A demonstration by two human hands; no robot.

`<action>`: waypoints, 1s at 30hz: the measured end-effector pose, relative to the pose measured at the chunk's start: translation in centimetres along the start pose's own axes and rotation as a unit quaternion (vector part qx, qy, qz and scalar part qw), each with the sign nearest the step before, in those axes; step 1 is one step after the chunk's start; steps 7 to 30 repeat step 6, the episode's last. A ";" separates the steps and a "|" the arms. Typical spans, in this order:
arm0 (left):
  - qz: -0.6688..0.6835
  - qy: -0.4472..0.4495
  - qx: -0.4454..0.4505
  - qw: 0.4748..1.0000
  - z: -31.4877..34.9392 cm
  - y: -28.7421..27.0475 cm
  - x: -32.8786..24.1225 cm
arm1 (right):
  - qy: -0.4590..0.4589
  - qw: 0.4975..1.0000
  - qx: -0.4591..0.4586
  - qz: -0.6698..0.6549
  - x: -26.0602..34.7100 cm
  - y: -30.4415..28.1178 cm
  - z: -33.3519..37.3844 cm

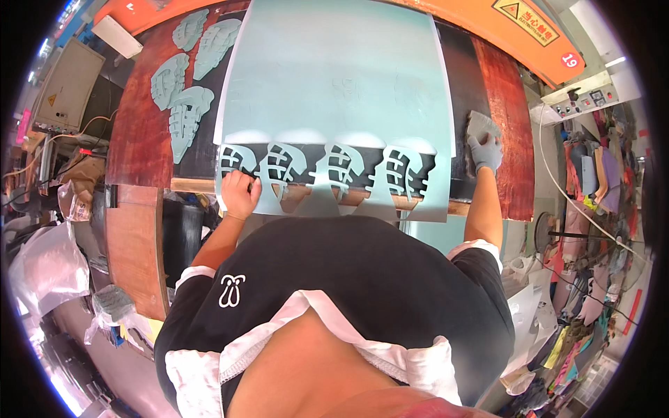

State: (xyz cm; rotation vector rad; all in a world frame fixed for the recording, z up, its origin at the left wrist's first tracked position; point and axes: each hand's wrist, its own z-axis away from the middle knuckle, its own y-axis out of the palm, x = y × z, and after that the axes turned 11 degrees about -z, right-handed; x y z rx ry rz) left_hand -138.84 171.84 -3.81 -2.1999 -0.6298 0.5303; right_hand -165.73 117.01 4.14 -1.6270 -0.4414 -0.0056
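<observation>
A pale green sheet (341,83) lies over the dark board in front of me, with a row of shoe-upper-shaped cut-outs along its near edge. My left hand (240,194) is bare, its fingers curled onto the sheet at the leftmost cut-out. To the right of the sheet, my right hand (486,152) wears a grey glove and grips a grey cutting die (481,127), which rests where the dark board meets the red one. The hand hides part of the die. Several cut green pieces (187,118) lie at the left, some overlapping.
An orange machine beam (460,24) spans the far side. Red boards (512,125) flank the dark surface. A control box (589,97) with a hanging white cable stands at the right, near piled scraps (592,167). Plastic bags (52,268) and a wooden panel (136,251) are at the left.
</observation>
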 end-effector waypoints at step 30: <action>0.062 -0.067 0.061 0.994 -0.3 -0.9 0.5 | -0.239 0.947 -0.021 -0.213 1.9 2.5 3.7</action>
